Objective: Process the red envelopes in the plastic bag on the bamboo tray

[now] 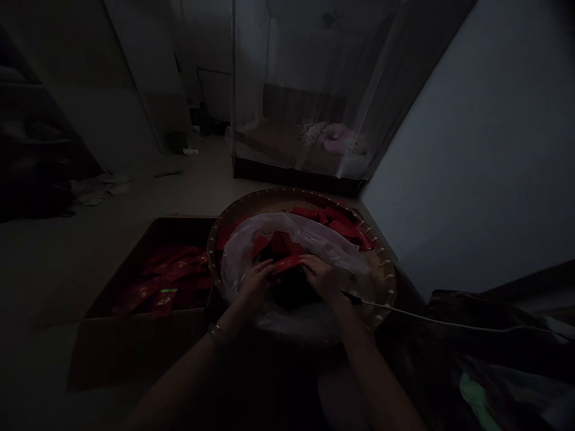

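Observation:
Both of my hands work over a clear plastic bag (309, 230) whose mouth is spread wide on a round woven bamboo tray (381, 263). A red paper packet (287, 262), like a red envelope, stretches between them. My left hand (256, 284) pinches its left end, and my right hand (321, 275) grips the right end. Just beyond the fingers, more red packets (281, 242) lie inside the bag's mouth. Loose red pieces (344, 226) rest on the tray's far right side. Dim light hides fine detail and the bag's depth.
Left of the tray stands an open cardboard box (135, 344) with many red packets (179, 269) in it. A white cable (431, 322) with a black end (351, 297) runs across on the right. A netted bed (305, 143) and a pale wall (485, 137) stand beyond.

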A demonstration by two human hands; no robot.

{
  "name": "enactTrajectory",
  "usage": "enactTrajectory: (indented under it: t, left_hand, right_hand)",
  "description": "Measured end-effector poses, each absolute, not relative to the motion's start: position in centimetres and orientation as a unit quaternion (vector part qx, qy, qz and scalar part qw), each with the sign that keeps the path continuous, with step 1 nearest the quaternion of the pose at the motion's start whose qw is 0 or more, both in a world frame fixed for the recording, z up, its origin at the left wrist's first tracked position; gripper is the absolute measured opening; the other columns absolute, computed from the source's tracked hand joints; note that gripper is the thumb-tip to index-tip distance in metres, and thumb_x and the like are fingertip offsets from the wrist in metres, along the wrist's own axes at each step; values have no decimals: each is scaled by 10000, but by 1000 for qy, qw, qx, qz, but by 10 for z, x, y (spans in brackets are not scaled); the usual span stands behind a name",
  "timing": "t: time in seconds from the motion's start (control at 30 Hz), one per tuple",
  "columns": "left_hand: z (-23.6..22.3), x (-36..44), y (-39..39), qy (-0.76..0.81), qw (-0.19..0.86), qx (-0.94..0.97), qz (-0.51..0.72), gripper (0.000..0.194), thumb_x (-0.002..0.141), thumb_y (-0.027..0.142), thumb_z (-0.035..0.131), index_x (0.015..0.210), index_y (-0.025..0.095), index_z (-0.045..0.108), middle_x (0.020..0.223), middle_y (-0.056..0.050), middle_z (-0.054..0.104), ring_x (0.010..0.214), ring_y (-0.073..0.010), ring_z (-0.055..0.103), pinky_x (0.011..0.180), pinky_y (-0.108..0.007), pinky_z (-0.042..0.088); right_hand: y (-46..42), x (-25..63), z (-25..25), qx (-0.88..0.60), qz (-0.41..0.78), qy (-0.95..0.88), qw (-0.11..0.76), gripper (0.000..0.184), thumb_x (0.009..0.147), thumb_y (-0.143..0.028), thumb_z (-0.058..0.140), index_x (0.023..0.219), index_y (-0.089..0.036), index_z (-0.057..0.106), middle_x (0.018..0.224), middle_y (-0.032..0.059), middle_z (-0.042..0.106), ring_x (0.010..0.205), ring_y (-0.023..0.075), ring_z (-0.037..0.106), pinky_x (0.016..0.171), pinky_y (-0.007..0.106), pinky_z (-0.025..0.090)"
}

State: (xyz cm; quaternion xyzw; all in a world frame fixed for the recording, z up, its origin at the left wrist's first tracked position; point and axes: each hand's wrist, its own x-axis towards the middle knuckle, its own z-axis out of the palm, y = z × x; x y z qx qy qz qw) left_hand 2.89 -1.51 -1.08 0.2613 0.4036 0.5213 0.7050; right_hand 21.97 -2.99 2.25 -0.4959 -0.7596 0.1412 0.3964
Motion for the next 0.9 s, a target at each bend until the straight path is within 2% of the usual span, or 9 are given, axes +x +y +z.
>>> enactTrajectory:
  t: [0.1, 0.23, 0.4, 0.53, 0.63, 0.77, 0.9]
  left_hand:
    - [-8, 29, -19, 424, 693, 285, 509, 472, 607, 231, 766, 1035, 118, 600, 828, -71, 643, 609, -113, 597, 542, -235, 530]
    - [-3, 29, -23, 444, 623, 365, 530, 472, 597, 278, 750, 1017, 126, 600, 827, -41, 632, 616, -110, 582, 522, -240, 539]
    - [0, 32, -28, 459, 553, 436, 542, 391, 640, 317, 682, 984, 142, 620, 870, -51, 643, 731, -158, 615, 578, -262, 555]
    - [-3, 35, -27, 458, 532, 443, 557, 342, 645, 325, 669, 934, 154, 600, 886, -44, 633, 733, -158, 619, 579, -265, 551]
    - [-4, 38, -24, 449, 538, 437, 564, 312, 636, 317, 672, 880, 160, 555, 783, -6, 614, 649, -130, 606, 548, -239, 529]
    - [1, 40, -25, 462, 534, 449, 548, 270, 627, 301, 670, 796, 165, 510, 643, 40, 570, 539, -102, 569, 509, -209, 484]
    - [8, 42, -28, 456, 522, 484, 533, 238, 652, 286, 652, 814, 170, 521, 636, 40, 568, 546, -106, 567, 513, -207, 470]
  right_hand:
    - [-31, 216, 17, -516, 170, -715, 440, 207, 829, -279, 508, 926, -216, 680, 1098, 84, 658, 1032, 212, 604, 912, 379, 479]
    - [-25, 210, 5, -572, 231, -629, 473, 353, 816, -372, 525, 1098, -187, 632, 1035, 103, 672, 875, 205, 647, 751, 338, 538]
    - [-22, 208, -7, -584, 168, -648, 459, 317, 766, -289, 572, 1043, -174, 675, 902, 90, 688, 748, 203, 632, 679, 334, 525]
    - [-24, 210, -6, -562, 162, -642, 495, 312, 776, -259, 558, 1059, -187, 669, 950, 89, 681, 810, 210, 635, 679, 324, 523]
    - [-25, 211, -3, -546, 159, -640, 516, 266, 791, -252, 546, 1014, -203, 682, 982, 84, 684, 872, 214, 635, 733, 337, 517]
    - [-26, 213, -1, -534, 136, -640, 536, 167, 798, -266, 556, 849, -185, 693, 934, 87, 679, 883, 210, 626, 805, 353, 492]
    - [-26, 214, -1, -569, 118, -620, 527, 181, 775, -327, 588, 739, -168, 667, 807, 77, 619, 743, 196, 599, 691, 330, 492]
